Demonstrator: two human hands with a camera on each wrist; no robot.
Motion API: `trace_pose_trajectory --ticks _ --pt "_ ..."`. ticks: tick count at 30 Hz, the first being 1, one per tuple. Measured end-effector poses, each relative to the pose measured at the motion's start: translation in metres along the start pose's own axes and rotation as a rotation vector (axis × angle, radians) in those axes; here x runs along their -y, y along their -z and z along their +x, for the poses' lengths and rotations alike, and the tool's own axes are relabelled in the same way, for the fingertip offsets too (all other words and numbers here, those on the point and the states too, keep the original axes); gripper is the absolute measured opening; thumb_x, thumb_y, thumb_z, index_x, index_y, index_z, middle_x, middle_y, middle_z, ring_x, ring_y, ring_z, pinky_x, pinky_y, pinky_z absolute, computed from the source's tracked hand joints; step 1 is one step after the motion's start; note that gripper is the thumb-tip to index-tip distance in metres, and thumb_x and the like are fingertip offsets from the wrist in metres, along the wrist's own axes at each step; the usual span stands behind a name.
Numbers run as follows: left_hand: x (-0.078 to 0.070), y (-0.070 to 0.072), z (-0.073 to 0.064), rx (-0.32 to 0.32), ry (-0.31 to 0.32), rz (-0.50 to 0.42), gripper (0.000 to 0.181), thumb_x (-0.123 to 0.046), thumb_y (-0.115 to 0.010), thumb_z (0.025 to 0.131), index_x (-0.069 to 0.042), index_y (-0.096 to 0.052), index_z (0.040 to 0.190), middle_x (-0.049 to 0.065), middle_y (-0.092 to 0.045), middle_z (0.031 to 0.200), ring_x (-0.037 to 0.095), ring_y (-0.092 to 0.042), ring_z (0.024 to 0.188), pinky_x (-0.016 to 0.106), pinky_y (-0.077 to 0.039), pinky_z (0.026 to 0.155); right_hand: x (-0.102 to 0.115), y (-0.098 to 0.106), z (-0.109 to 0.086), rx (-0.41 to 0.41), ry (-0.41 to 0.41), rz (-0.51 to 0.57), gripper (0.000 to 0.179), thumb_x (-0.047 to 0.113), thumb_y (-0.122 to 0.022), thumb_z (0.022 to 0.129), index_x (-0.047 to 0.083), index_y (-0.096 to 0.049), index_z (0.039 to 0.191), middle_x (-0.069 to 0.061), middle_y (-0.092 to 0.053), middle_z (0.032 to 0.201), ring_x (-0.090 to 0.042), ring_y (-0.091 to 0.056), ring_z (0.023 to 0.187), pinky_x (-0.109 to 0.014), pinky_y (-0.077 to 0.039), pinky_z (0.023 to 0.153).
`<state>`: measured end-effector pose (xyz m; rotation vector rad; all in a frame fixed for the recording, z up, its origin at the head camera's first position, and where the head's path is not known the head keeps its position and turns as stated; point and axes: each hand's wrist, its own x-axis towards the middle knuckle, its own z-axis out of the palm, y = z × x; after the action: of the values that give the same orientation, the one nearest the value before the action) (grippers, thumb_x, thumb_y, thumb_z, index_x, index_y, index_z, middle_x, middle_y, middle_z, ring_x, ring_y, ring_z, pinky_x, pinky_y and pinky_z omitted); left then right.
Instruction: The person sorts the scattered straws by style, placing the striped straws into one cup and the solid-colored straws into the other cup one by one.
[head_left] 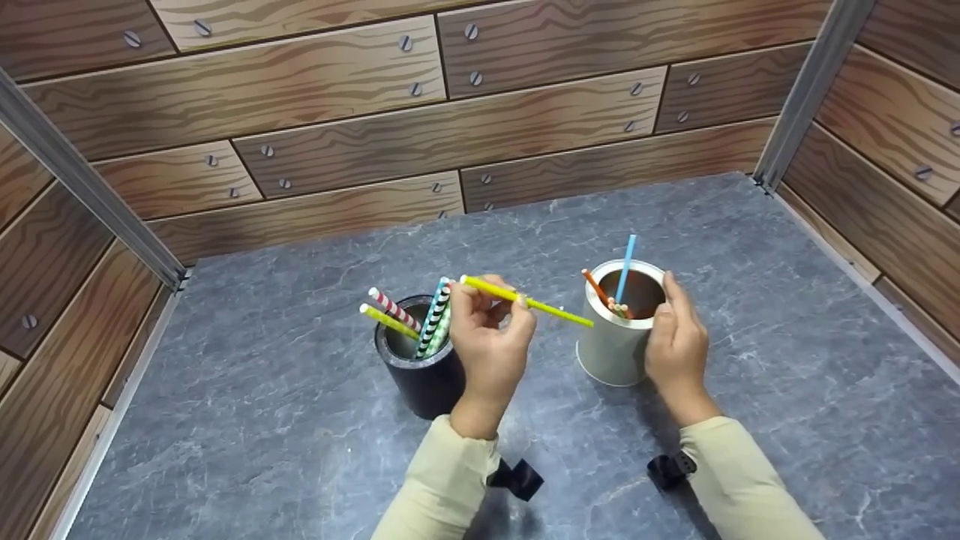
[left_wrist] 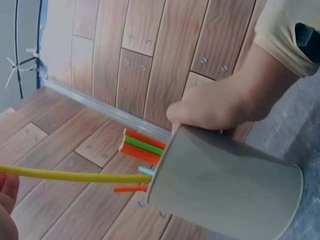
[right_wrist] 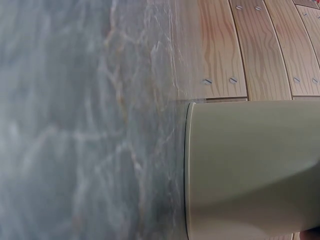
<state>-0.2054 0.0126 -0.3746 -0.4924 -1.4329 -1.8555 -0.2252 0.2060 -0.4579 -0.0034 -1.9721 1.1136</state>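
Note:
My left hand [head_left: 491, 341] pinches a yellow straw [head_left: 559, 310] between thumb and fingers. The straw slants down to the right, its lower end by the rim of a grey-white canister [head_left: 611, 352]. My right hand [head_left: 679, 349] holds that canister by its right side, near the rim. A blue straw [head_left: 626, 262] and an orange straw [head_left: 592, 283] stick out of it, with shorter straw ends in the left wrist view, orange and green straws [left_wrist: 143, 144]. Left of my left hand stands a black cup [head_left: 424, 386] with striped straws [head_left: 394, 307] and another yellow straw [head_left: 382, 319].
Both containers stand on a grey marbled table [head_left: 270, 420]. Wood-patterned panels [head_left: 360, 97] rise at the back and both sides, with metal posts [head_left: 810, 97] at the corners. Dark wrist devices [head_left: 517, 478] hang below both sleeves.

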Motion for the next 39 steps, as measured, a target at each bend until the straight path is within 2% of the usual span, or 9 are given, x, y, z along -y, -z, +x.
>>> trace_pose_trajectory --ticks 4,7,12,23,39 --pt "-0.002 -0.002 -0.002 -0.013 -0.084 -0.028 0.024 0.019 -0.053 0.070 0.009 -0.041 0.087 0.024 -0.048 0.081 0.008 -0.056 0.075 0.026 -0.054 0.065 0.000 0.000 0.000 -0.005 0.008 0.001 0.042 0.011 -0.037 0.091 -0.006 -0.051 0.127 -0.024 -0.054 0.126 -0.042 -0.049 0.118 -0.039 -0.037 0.103" --pt "-0.001 -0.004 -0.005 0.002 -0.128 -0.033 0.025 0.020 -0.054 0.070 0.008 -0.042 0.087 0.023 -0.049 0.081 0.008 -0.057 0.076 0.028 -0.055 0.065 0.000 0.000 -0.001 -0.004 0.005 0.002 0.042 0.011 -0.038 0.091 -0.006 -0.051 0.127 -0.024 -0.054 0.126 -0.042 -0.049 0.118 -0.039 -0.037 0.103" --pt "0.005 -0.008 -0.009 0.050 -0.157 -0.015 0.027 0.023 -0.055 0.069 0.008 -0.043 0.088 0.023 -0.050 0.082 0.010 -0.059 0.076 0.030 -0.056 0.062 0.000 0.001 0.000 0.000 -0.003 0.002 0.042 0.011 -0.038 0.090 -0.005 -0.051 0.127 -0.024 -0.053 0.127 -0.042 -0.048 0.118 -0.041 -0.036 0.103" --pt "0.018 -0.015 -0.020 0.126 -0.101 0.034 0.024 0.019 -0.056 0.071 0.004 -0.046 0.087 0.020 -0.054 0.083 0.018 -0.061 0.074 0.032 -0.056 0.063 0.000 0.002 -0.001 0.013 -0.029 -0.001 0.042 0.011 -0.038 0.091 -0.004 -0.051 0.128 -0.023 -0.053 0.128 -0.040 -0.048 0.120 -0.042 -0.036 0.103" --pt "0.025 -0.022 -0.024 0.217 0.096 0.131 0.020 0.017 -0.054 0.074 0.002 -0.049 0.086 0.017 -0.057 0.085 0.022 -0.063 0.079 0.026 -0.056 0.070 -0.001 0.000 -0.001 0.010 -0.033 -0.003 0.042 0.012 -0.038 0.090 -0.005 -0.051 0.127 -0.024 -0.052 0.128 -0.041 -0.047 0.120 -0.045 -0.036 0.103"
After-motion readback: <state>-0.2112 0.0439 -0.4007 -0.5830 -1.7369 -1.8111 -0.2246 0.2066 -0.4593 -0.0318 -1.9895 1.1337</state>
